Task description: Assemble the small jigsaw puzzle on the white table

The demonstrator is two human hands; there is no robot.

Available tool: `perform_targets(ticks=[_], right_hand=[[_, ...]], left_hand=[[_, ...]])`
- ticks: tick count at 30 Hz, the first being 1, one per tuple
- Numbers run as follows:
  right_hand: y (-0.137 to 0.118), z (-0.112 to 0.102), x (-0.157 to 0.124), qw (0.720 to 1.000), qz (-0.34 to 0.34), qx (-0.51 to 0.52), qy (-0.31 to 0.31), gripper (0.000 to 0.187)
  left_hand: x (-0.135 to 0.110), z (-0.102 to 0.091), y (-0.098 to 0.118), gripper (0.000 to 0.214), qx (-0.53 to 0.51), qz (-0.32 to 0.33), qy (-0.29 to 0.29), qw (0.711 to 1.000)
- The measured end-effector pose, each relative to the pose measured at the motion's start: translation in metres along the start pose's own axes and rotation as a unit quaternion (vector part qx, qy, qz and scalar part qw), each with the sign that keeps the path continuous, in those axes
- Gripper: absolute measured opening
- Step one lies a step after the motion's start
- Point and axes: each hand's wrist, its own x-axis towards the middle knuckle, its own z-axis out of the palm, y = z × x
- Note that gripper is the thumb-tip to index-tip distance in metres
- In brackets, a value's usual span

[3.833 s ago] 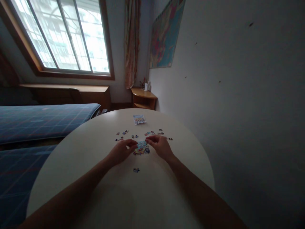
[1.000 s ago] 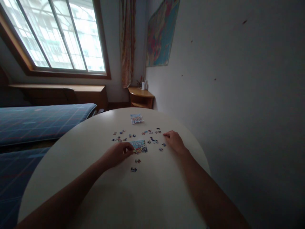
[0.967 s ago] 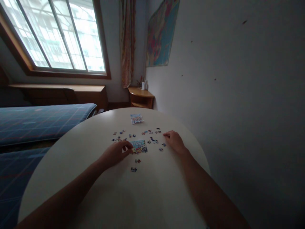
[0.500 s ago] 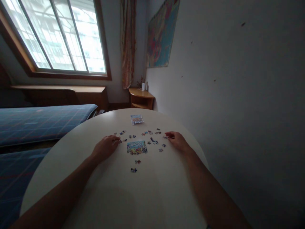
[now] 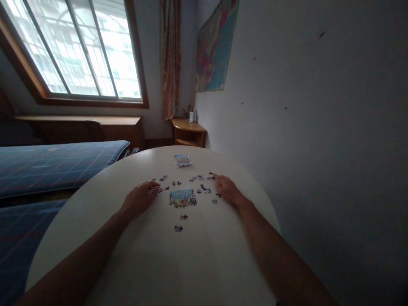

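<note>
A partly assembled jigsaw puzzle (image 5: 182, 198) with a blue top and a colourful lower part lies mid-table. Left of it, my left hand (image 5: 140, 199) rests low with fingers curled together around a small jigsaw piece at the fingertips, partly hidden. Loose pieces (image 5: 163, 177) lie just beyond those fingers. To the puzzle's right, my right hand (image 5: 228, 190) is palm down, its fingers stretched forward over the table. Its fingertips reach a dark jigsaw piece (image 5: 211, 173). More pieces (image 5: 205, 189) lie between this hand and the puzzle; some may be under the palm.
A small picture packet (image 5: 182, 160) lies at the far side of the round white table (image 5: 153, 259). Two single pieces, one reddish (image 5: 184, 217) and one dark (image 5: 178, 228), lie nearer me. A plaid mattress (image 5: 57, 163) is at left, a wall (image 5: 312, 161) at right.
My right hand has moved left and forward, from a piece at the right edge of the group to the upper pieces. My left hand has shifted slightly left.
</note>
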Motion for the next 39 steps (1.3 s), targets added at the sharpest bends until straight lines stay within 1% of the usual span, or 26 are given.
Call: perform_targets(ticks=[2,4,6,8,11,14,18,22,26,32,35,39], right_hand=[[-0.004,0.004,0.001,1.000,0.002,-0.024,-0.011,0.049],[-0.002,0.005,0.002,1.000,0.011,-0.017,-0.003,0.051],[0.004,0.003,0.003,0.999,0.030,0.015,0.019,0.052],[0.013,-0.002,0.003,0.995,0.066,0.048,0.050,0.052],[0.026,-0.010,0.002,0.986,0.124,0.053,0.098,0.047],[0.034,-0.013,0.001,0.981,0.155,0.042,0.113,0.038],[0.037,-0.011,0.001,0.980,0.151,0.071,0.110,0.035],[0.038,-0.009,0.002,0.978,0.149,0.097,0.108,0.034],[0.039,-0.009,0.002,0.977,0.151,0.106,0.107,0.033],[0.040,-0.008,0.002,0.978,0.149,0.108,0.099,0.032],[0.040,-0.007,0.002,0.978,0.147,0.109,0.102,0.031],[0.040,-0.006,0.001,0.977,0.150,0.109,0.105,0.030]], left_hand=[[-0.001,-0.002,0.001,0.037,0.000,-0.005,0.003,1.000],[-0.001,-0.004,0.002,0.036,0.000,-0.004,0.004,1.000],[0.000,-0.004,0.002,0.036,-0.004,-0.006,0.005,1.000],[0.001,-0.004,0.001,0.036,-0.007,-0.010,0.002,1.000],[0.002,-0.003,-0.002,0.035,-0.016,-0.012,0.006,1.000],[0.004,-0.001,-0.008,0.034,-0.024,-0.007,0.012,1.000],[0.009,0.000,-0.015,0.033,-0.041,-0.003,0.015,0.999],[0.013,-0.002,-0.018,0.035,-0.107,0.006,0.037,0.994],[0.016,-0.007,-0.022,0.033,-0.148,-0.007,0.064,0.987],[0.021,-0.009,-0.034,0.032,-0.181,-0.018,0.072,0.981],[0.022,-0.008,-0.039,0.033,-0.166,-0.023,0.074,0.983],[0.019,-0.009,-0.038,0.032,-0.084,-0.026,0.067,0.994]])
